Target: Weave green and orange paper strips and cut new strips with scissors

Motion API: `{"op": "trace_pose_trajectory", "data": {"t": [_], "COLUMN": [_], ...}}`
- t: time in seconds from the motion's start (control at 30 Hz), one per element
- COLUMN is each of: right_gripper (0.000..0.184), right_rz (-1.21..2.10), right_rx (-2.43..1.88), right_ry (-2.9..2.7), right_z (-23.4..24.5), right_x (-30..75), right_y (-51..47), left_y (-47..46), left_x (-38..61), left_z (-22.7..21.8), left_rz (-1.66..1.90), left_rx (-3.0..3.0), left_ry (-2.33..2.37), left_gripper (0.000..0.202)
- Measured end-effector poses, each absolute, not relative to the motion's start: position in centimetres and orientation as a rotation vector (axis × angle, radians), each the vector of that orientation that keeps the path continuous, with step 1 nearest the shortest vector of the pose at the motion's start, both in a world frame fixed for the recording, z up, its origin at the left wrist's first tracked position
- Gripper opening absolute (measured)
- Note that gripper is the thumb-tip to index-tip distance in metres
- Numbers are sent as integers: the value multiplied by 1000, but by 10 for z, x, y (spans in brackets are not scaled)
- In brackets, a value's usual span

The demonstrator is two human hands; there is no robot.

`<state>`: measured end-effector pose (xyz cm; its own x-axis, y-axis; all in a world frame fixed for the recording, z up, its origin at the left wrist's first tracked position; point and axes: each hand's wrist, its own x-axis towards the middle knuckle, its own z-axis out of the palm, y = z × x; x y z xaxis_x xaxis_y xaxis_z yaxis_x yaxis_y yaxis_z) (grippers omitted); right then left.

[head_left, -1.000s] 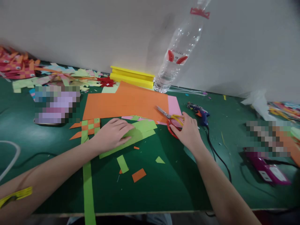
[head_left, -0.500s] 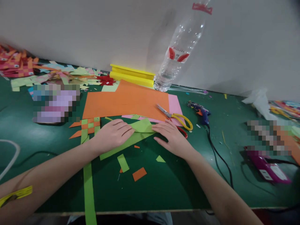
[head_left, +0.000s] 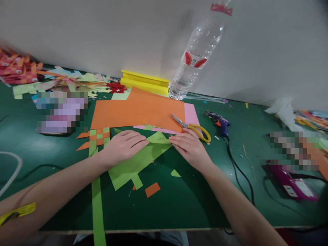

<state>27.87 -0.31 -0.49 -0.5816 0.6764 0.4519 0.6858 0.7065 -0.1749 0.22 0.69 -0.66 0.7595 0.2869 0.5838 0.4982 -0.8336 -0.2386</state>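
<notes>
A sheet of light green paper [head_left: 135, 163] lies on the table in front of me, its far edge turned over in a narrow fold. My left hand [head_left: 126, 147] grips that folded edge on the left, and my right hand [head_left: 189, 146] pinches its right end. The fingers of both hands are closed, and the fingertips are partly hidden. Beside my left hand is a woven orange and green paper fish [head_left: 99, 137], with a long green strip [head_left: 97, 208] running off the near edge. Yellow-handled scissors [head_left: 196, 131] lie just beyond my right hand.
Orange paper [head_left: 135, 111] and pink paper [head_left: 192, 114] lie behind my hands. A tall plastic bottle [head_left: 191, 65] leans on the wall beside a yellow folded piece [head_left: 143, 82]. A blue glue gun [head_left: 221, 124] with a cord is at right. Scraps, including an orange one [head_left: 152, 190], lie nearby.
The green paper has come toward me and shows more of its surface below my hands, covering part of a small green scrap. The fold looks narrower. Both hands have shifted only slightly.
</notes>
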Motion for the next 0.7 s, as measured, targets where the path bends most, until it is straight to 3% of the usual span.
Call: {"op": "trace_pose_trajectory", "data": {"t": [0.47,0.7], "right_gripper": [12,17], "right_rz": [-82,24], "right_rx": [-1170,-1202], "right_ry": [-2278,-2148], "right_z": [-5,-6], "right_x": [281,282], "right_y": [-3,-1], "left_y": [5,-2], "left_x": [3,5], "left_z": [-11,-2], "left_rz": [-625,-668], "left_rx": [-2678,-2651], "left_ry": [-412,-193], "left_gripper": [32,25]}}
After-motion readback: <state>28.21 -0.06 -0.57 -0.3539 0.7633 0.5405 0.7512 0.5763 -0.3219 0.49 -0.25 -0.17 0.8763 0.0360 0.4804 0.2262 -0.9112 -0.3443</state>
